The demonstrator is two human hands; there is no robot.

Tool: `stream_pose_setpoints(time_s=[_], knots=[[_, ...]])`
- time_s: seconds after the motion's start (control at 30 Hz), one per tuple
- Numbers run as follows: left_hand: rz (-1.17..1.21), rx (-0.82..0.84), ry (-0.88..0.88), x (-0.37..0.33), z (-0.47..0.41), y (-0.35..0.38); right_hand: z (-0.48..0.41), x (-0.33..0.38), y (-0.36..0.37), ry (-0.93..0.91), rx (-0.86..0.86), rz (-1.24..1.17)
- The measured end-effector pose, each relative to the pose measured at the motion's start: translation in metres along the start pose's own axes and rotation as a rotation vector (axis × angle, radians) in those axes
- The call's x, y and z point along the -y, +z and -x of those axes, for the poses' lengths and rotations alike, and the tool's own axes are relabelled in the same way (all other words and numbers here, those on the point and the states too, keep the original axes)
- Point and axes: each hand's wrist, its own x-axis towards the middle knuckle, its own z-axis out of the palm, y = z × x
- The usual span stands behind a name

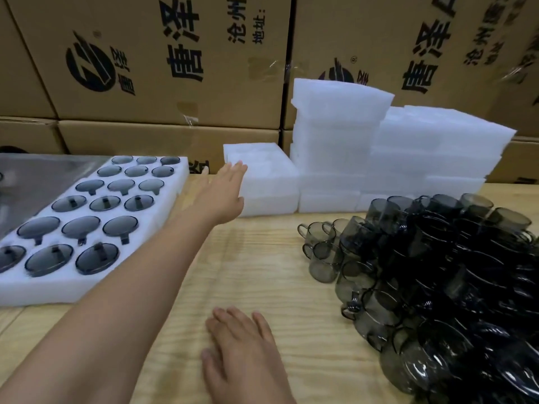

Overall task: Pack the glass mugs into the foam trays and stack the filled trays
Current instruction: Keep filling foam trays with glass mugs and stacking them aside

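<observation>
Head view: left hand (224,188), fingers straight, is at the foam tray's (268,173) left edge ahead. Right hand (242,354) lies flat, spread, farther back.

Wooden table (262,272) under a filled foam tray (43,290), foam-tray stacks (335,141) and heaped glass mugs (437,272).

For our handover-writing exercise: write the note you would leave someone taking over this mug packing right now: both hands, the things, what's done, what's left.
Left hand: open, fingers straight, stretched out to the low foam tray stack; no grip yet.
Right hand: open, flat on the table.
Done: one filled tray lies at left, every visible pocket holding a mug.
To do: loose mugs piled at right need packing; taller foam stacks stand behind them.
</observation>
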Motion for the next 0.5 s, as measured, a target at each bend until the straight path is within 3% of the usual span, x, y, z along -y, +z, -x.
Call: stream_pose_setpoints(time_s=[0.1, 0.3, 0.5], knots=[[-0.168, 0.005, 0.006, -0.005, -0.016, 0.004, -0.003, -0.004, 0.001, -0.022, -0.008, 0.023], [-0.111, -0.176, 0.138, -0.012, -0.012, 0.009, -0.006, -0.008, 0.007, -0.051, -0.154, 0.065], [-0.021, -0.667, 0.308, -0.036, 0.037, 0.005, -0.004, -0.013, 0.001, 0.045, -0.425, -0.126]])
